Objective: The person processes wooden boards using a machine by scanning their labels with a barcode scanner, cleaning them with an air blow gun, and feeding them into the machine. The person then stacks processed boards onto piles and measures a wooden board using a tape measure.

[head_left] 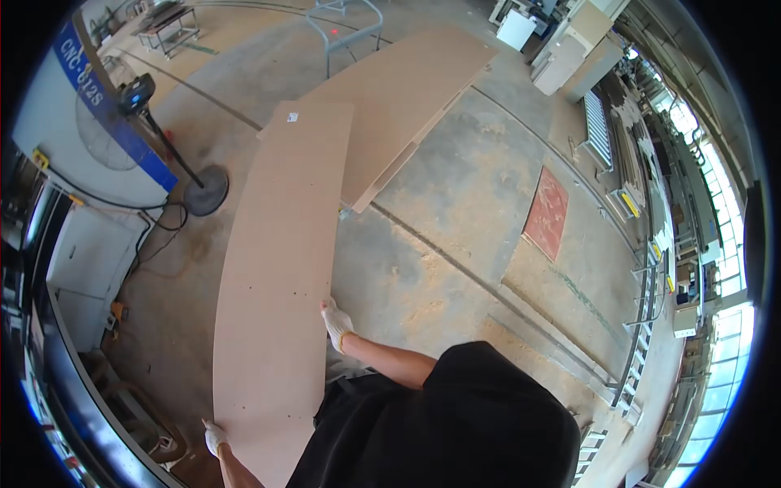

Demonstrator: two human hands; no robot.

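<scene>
A long pinkish-brown board (281, 220) with several small drilled holes and a white label near its far end stretches away in front of me. My right hand (336, 324), in a white glove, grips its right edge about midway along. At the left edge, closer to my body, my left hand (214, 437) is closed on the same board, also gloved. The fingers under the board are hidden. Beyond, partly covered by the held board's far end, lies a stack of similar boards (407, 98).
On the left stand a white and blue CNC machine (114, 106) and a fan on a round base (206, 190). A blue metal frame (345, 32) stands behind the stack. A red panel (547, 213) lies on the dusty floor, with roller rails (639, 342) at right.
</scene>
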